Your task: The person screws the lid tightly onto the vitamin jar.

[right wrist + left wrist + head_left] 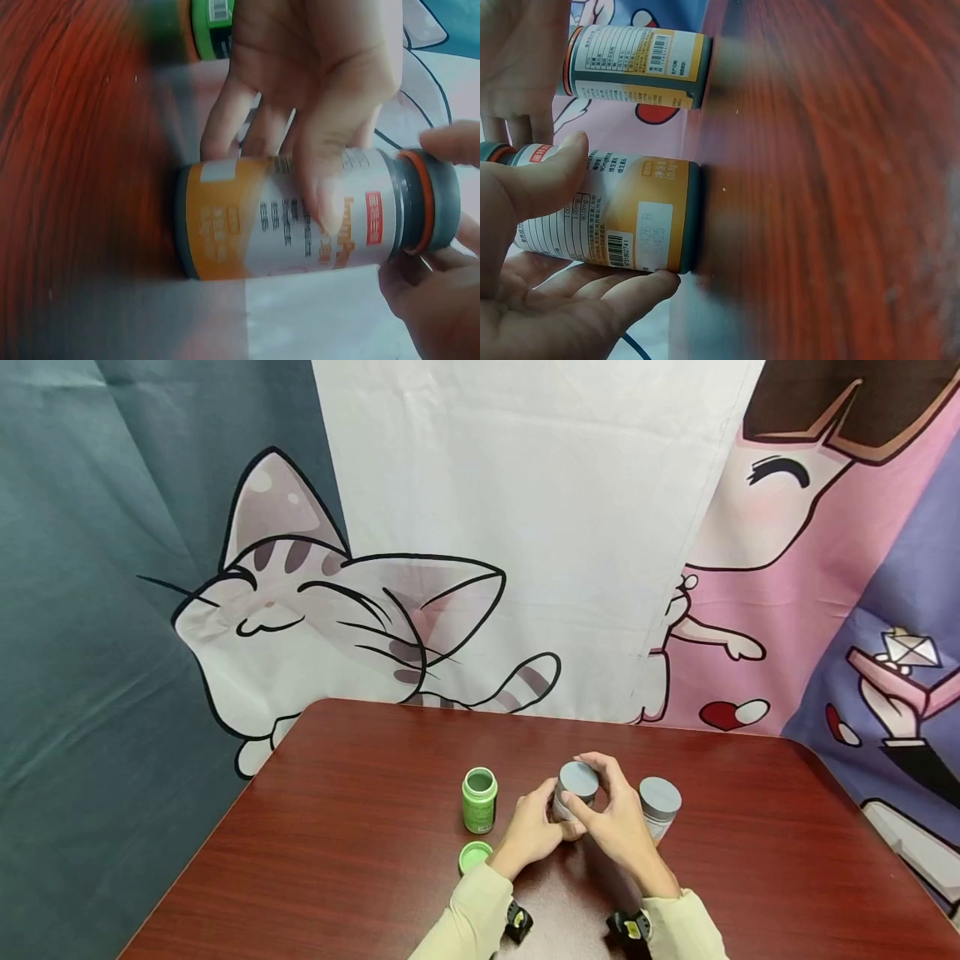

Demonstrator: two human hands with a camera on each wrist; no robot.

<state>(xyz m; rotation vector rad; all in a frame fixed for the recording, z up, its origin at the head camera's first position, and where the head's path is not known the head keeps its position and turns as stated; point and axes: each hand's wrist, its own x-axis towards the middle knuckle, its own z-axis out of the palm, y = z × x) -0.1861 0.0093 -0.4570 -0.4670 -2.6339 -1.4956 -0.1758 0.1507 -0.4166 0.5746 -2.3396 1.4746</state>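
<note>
Between both hands stands a supplement bottle (262,217) with a grey cap (579,777), an orange ring under the cap and an orange and white label. My left hand (531,832) grips the body of this bottle, thumb across the label and fingers behind. At the top, my right hand (624,828) holds the cap between thumb and fingers. The bottle's base is close to the table in both wrist views. A second, matching bottle (660,799) stands capped just right of my right hand, its lower part hidden by the wrist.
Left of the hands, an uncapped green bottle (480,810) stands upright with its mouth showing. Its green cap (474,855) lies in front of it, beside my left wrist. The reddish-brown table (360,835) ends at a cartoon-printed cloth (465,485) behind.
</note>
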